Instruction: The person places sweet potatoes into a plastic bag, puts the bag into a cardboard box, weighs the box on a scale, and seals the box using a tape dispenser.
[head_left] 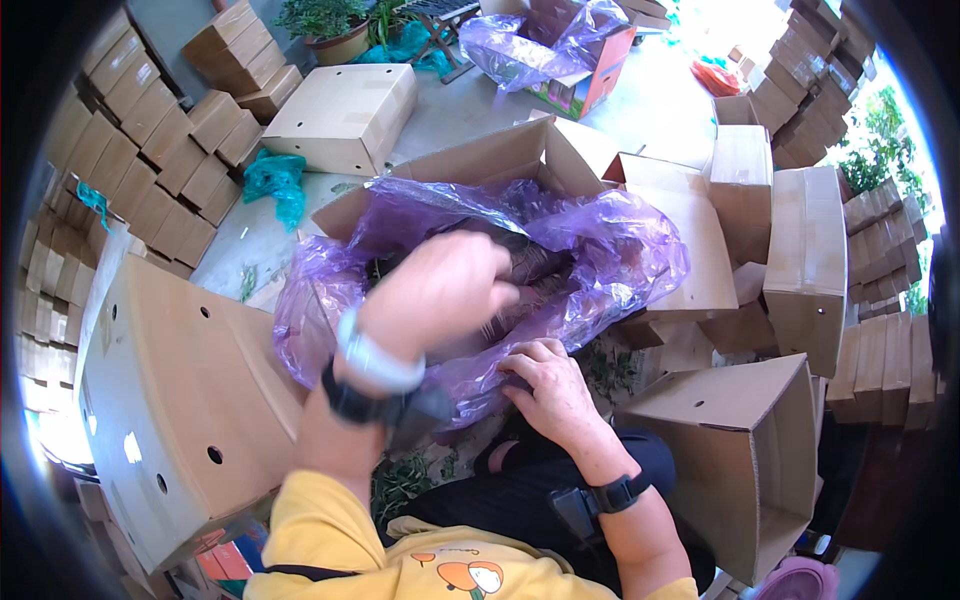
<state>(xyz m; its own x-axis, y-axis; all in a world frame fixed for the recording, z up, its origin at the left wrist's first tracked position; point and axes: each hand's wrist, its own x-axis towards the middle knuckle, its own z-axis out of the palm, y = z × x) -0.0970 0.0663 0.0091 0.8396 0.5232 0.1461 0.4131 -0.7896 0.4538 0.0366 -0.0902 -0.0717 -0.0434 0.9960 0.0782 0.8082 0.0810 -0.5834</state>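
In the middle, a purple see-through plastic bag [625,235] lines an open cardboard box [570,165], its edges spilling over the sides. Dark contents [530,262] lie inside; their kind is unclear. My left hand [440,290], with a white band at the wrist, is over the bag's opening. Motion blurs it, but its fingers look curled inward; whatever they may hold is hidden. At the bag's near edge, my right hand [550,385] has bent fingers and thumb closed on the purple plastic. Each forearm carries a black strap with a small device.
A big cardboard box [190,390] with round holes stands close at left. An open box [710,440] lies at right. Stacked cartons [150,130] line the left. Leafy scraps [400,490] litter the floor. A closed carton [340,115] and a printed box [590,85] are farther back.
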